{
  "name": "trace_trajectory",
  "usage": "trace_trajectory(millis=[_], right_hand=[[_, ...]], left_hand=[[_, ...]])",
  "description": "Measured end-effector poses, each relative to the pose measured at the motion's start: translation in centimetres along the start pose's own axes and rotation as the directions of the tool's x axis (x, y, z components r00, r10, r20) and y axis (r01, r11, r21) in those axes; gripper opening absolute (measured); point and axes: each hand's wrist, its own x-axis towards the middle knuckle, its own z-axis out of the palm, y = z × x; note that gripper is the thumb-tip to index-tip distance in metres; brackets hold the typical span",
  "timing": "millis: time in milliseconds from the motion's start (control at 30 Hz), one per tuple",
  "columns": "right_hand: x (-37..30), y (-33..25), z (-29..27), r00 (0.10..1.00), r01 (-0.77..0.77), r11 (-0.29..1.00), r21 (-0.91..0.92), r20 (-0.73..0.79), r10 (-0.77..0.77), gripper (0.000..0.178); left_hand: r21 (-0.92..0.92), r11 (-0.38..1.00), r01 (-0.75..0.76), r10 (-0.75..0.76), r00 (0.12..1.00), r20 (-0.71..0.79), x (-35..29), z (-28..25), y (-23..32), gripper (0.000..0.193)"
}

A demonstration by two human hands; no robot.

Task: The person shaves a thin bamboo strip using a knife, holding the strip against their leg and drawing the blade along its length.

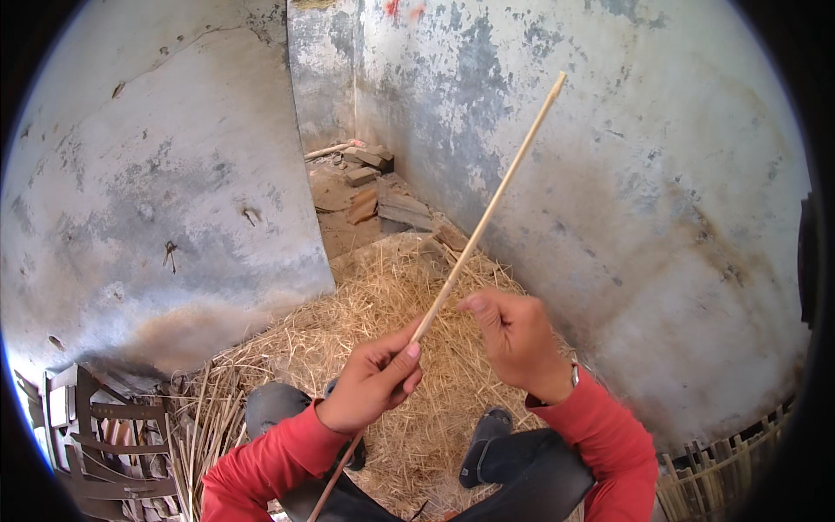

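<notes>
A long, thin, pale stalk (497, 193) slants up and to the right across the middle of the view. My left hand (370, 383) is closed around its lower part, with the thumb along it. Below that hand a browner length of stalk runs down past my left sleeve toward the lower edge. Just right of the stalk, and apart from it, is my right hand (515, 339). Its fingers are curled in and its thumb points toward the stalk. Whatever those fingers may hold is hidden from view.
Straw and peelings (374, 300) cover the floor around my feet. Several stalks (204, 422) lie at the left, beside a dark slatted chair (117, 444). Bricks (370, 161) are piled in the far corner. Worn walls (626, 217) rise on both sides; slats (722, 474) stand lower right.
</notes>
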Motion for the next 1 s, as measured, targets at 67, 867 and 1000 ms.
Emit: trace_trajectory(millis=[67, 867, 1000], right_hand=[[-0.7, 0.2, -0.1, 0.993, -0.084, 0.992, -0.093, 0.079, 0.092, 0.034], [1.2, -1.1, -1.0, 0.988, -0.02, 0.989, -0.144, -0.155, -0.002, 0.031], [0.0, -1.2, -0.1, 0.999, 0.008, 0.987, -0.158, -0.051, -0.016, 0.031]], left_hand=[[-0.045, 0.998, 0.046, -0.045, 0.999, 0.026, -0.8, 0.3, -0.1, 0.049], [-0.239, 0.959, 0.15, -0.157, 0.988, -0.009, -6.7, 0.8, -0.4, 0.046], [-0.253, 0.955, 0.157, -0.165, 0.986, -0.014, -6.3, 1.0, -0.5, 0.046]])
